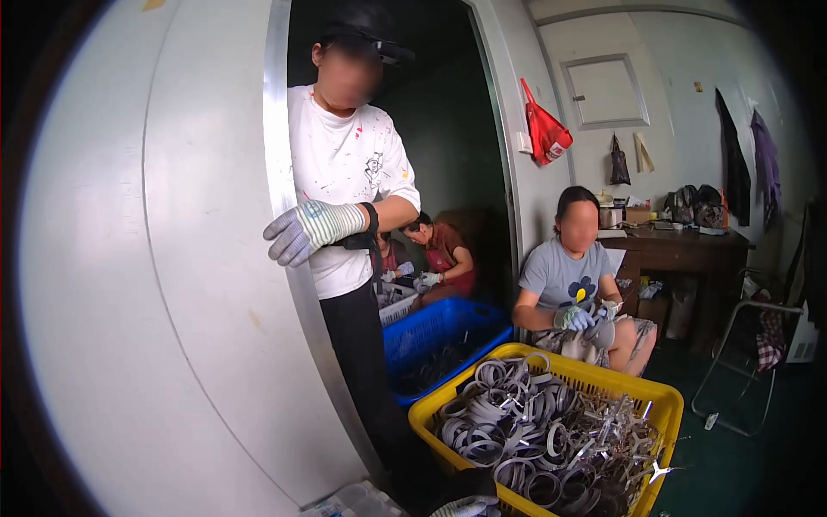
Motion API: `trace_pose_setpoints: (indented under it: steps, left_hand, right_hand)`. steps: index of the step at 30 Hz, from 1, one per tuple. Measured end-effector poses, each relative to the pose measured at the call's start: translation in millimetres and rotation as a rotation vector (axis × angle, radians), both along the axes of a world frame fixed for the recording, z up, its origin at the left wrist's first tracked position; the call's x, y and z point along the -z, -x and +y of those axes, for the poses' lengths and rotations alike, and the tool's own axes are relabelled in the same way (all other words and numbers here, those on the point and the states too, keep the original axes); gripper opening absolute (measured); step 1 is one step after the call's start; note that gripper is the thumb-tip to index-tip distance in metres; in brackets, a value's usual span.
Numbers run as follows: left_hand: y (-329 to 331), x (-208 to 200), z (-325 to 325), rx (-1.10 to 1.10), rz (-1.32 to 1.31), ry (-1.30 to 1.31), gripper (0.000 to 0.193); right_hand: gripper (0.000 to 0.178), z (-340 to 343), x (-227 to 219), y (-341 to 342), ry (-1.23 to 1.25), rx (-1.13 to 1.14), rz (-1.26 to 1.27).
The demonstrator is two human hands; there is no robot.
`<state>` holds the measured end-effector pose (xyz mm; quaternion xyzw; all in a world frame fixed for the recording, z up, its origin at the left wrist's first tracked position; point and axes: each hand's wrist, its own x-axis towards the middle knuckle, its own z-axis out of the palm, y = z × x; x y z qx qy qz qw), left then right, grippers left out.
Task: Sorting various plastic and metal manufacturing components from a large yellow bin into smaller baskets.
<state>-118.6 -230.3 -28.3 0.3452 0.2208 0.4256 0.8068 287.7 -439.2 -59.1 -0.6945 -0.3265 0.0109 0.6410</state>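
At the bottom edge, just right of the middle, a striped pale work glove shows on what I take to be my right hand [469, 507]. Most of it is cut off by the frame, and its fingers cannot be made out. A dark rounded shape lies right above it. My left hand is out of view. Nearest to the glove is a yellow plastic basket [670, 401] heaped with grey ring-shaped bands [517, 414]. Several thin shiny metal pieces [616, 431] lie on its right side.
A gloved person [345, 172] stands in the doorway, one hand by the frame [297, 250]. Behind the yellow basket, a seated person [573, 267] handles grey rings. A blue basket [491, 323] adjoins it. A folding chair [732, 370] and wooden desk [689, 246] stand right.
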Motion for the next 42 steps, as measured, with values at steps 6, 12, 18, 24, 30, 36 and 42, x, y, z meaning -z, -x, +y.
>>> trace_pose_setpoints:
  steps: [6,12,18,24,30,36,42]
  left_hand:
    - [3.1,5.3,-9.2,-0.036,0.017,-0.018,0.035]
    - [-15.2,4.8,-6.3,0.062,0.089,-0.042,0.035]
    - [-45.9,0.9,-1.4,0.134,0.116,-0.012,0.032]
    - [-65.0,0.4,-10.0,0.193,0.128,-0.014,0.033]
    - [-58.3,4.4,-13.0,0.197,0.164,-0.081,0.034]
    - [-65.2,12.6,1.4,0.263,0.283,-0.209,0.031]
    - [-147.6,35.4,25.1,0.753,0.738,-0.782,0.039]
  right_hand:
    - [0.054,22.6,-59.0,46.7,0.083,-0.227,-0.351]
    - [0.040,35.7,-60.1,70.2,0.195,-0.273,-0.347]
    - [0.050,73.0,-25.7,82.0,0.613,-0.723,-0.208]
    - [0.056,103.4,50.9,46.6,0.878,-0.936,0.090]
    - [0.048,77.7,-31.4,63.7,0.991,-0.898,-0.077]
    - [0.032,28.5,-89.6,45.5,0.351,-0.429,-0.338]
    - [0.036,-33.7,1.5,-84.4,0.175,0.055,0.285]
